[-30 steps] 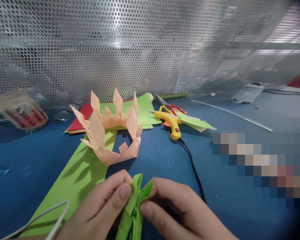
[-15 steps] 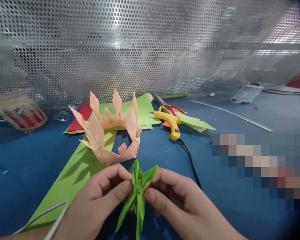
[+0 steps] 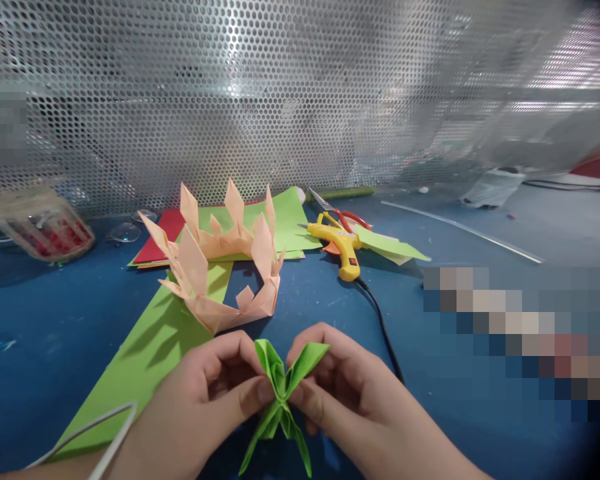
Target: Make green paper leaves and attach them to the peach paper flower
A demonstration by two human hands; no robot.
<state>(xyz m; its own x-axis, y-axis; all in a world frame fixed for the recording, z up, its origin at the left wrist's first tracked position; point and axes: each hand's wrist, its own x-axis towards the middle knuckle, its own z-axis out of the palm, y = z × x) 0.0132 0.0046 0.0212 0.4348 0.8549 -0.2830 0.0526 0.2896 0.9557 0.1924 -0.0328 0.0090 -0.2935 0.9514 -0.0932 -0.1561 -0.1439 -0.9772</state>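
Observation:
A folded green paper piece point(image 3: 282, 400) is pinched at its middle between my two hands, low in the centre of the head view. Its flaps spread up and down in an X shape. My left hand point(image 3: 220, 393) holds its left side with thumb and fingers. On the other side, my right hand point(image 3: 345, 393) grips it the same way; some fingertips are hidden behind the paper. Just beyond my hands stands a peach paper crown point(image 3: 215, 307) with pointed tips, partly over a long green sheet point(image 3: 145, 347).
A yellow glue gun point(image 3: 347, 247) with a black cord lies right of the crown, by red-handled scissors point(image 3: 337, 213). Stacked coloured paper point(image 3: 295, 220) is behind the crown. A jar with red contents point(image 3: 50, 227) stands left. A clear glue stick point(image 3: 460, 230) lies right. Perforated metal panel point(image 3: 280, 100) stands behind.
The green paper's flaps have spread wider into an X, with the upper left flap lower and tilted left. My fingers have drawn closer together at its middle.

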